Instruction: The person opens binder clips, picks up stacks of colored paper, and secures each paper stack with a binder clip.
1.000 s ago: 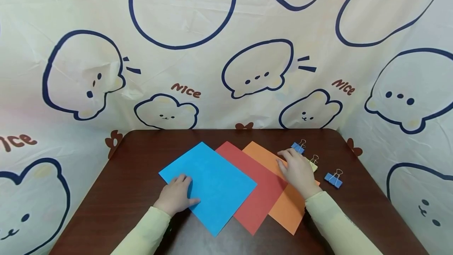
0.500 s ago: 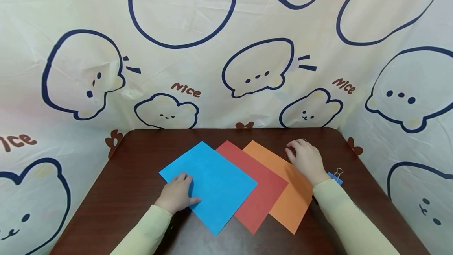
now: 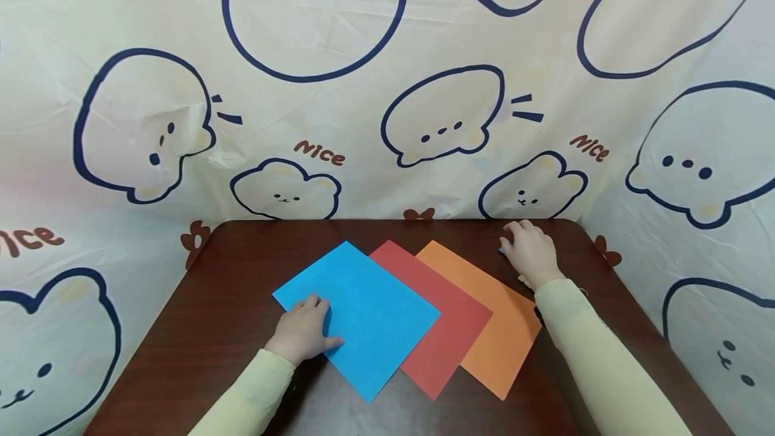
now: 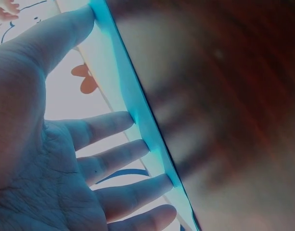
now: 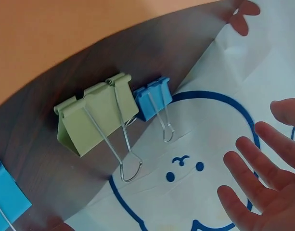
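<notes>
A blue sheet of paper overlaps a red sheet, which overlaps an orange sheet. My left hand rests at the blue sheet's left edge; in the left wrist view its extended fingers touch the sheet with their tips. Beyond the orange sheet, my right hand hovers over the binder clips and mostly hides them from the head view. The right wrist view shows that hand spread and holding nothing, apart from a yellow-green binder clip, a blue binder clip and another blue one.
The dark brown table reaches back to a pale curtain printed with cartoon bears. That curtain also hangs along both sides. The table's far edge lies just behind my right hand.
My right hand has moved from over the orange sheet to the back right, above the clips, covering them in the head view. My left hand and the sheets have stayed in place.
</notes>
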A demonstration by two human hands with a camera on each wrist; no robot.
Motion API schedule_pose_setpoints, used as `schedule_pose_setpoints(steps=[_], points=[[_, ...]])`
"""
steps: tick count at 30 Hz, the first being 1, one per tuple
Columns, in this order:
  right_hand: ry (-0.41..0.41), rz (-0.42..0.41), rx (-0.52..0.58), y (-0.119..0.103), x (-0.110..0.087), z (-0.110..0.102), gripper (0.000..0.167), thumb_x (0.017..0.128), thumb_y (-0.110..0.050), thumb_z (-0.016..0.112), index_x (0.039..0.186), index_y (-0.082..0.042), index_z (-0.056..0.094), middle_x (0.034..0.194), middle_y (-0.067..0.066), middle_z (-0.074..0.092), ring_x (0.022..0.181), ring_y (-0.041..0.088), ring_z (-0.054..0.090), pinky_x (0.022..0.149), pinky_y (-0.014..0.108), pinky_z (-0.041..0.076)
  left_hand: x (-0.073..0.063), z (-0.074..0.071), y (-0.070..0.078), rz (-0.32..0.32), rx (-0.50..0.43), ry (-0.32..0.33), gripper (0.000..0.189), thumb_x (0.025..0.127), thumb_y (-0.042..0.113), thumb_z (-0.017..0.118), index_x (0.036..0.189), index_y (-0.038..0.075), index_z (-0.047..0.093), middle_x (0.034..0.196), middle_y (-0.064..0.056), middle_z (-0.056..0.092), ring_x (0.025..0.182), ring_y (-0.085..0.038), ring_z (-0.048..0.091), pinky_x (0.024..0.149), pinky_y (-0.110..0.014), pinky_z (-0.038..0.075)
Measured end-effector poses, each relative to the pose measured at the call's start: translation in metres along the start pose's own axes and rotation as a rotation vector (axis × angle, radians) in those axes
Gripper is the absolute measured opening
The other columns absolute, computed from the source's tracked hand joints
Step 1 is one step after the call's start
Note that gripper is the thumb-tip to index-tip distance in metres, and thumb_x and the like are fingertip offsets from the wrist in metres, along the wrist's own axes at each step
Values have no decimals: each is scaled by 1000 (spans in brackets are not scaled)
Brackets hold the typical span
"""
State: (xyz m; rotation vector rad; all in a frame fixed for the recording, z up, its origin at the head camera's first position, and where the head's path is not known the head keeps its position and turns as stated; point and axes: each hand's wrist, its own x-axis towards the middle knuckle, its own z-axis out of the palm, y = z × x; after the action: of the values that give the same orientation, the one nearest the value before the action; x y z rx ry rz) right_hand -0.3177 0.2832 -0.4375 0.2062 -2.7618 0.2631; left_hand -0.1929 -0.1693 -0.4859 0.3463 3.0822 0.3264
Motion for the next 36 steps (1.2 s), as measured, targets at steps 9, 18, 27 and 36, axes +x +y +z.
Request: schedule_pose_setpoints(steps=[9, 18, 27, 36], points=[[-149, 92, -27, 8, 11, 3, 41, 101, -27, 63, 131, 2, 62, 127, 30, 55, 116, 49, 55, 94, 65, 51, -1, -1, 0, 7, 7, 10, 73, 77, 48, 88, 125, -1, 63, 120, -21, 60, 103, -37, 65, 80, -56, 59], [-231, 175, -17, 20, 14, 9, 47, 102, -27, 61, 135, 7, 56, 129, 32, 51, 119, 50, 50, 95, 67, 47, -2, 0, -1, 15, 14, 25, 72, 78, 48, 88, 125, -1, 63, 122, -22, 60, 105, -38, 65, 80, -56, 59], [-288, 232, 14, 38, 16, 22, 42, 105, -27, 56, 131, 7, 55, 127, 32, 52, 117, 51, 53, 94, 66, 47, -2, 1, 0, 17, 19, 24, 72, 78, 48, 88, 125, -1, 64, 121, -21, 60, 106, -37, 64, 80, -56, 58], [-304, 245, 24, 47, 17, 29, 37, 106, -25, 54, 127, 6, 55, 122, 30, 56, 111, 50, 59, 91, 65, 49, -3, 0, 1, 16, 26, 31, 71, 78, 49, 88, 123, 0, 64, 120, -21, 61, 104, -37, 65, 80, -57, 58]])
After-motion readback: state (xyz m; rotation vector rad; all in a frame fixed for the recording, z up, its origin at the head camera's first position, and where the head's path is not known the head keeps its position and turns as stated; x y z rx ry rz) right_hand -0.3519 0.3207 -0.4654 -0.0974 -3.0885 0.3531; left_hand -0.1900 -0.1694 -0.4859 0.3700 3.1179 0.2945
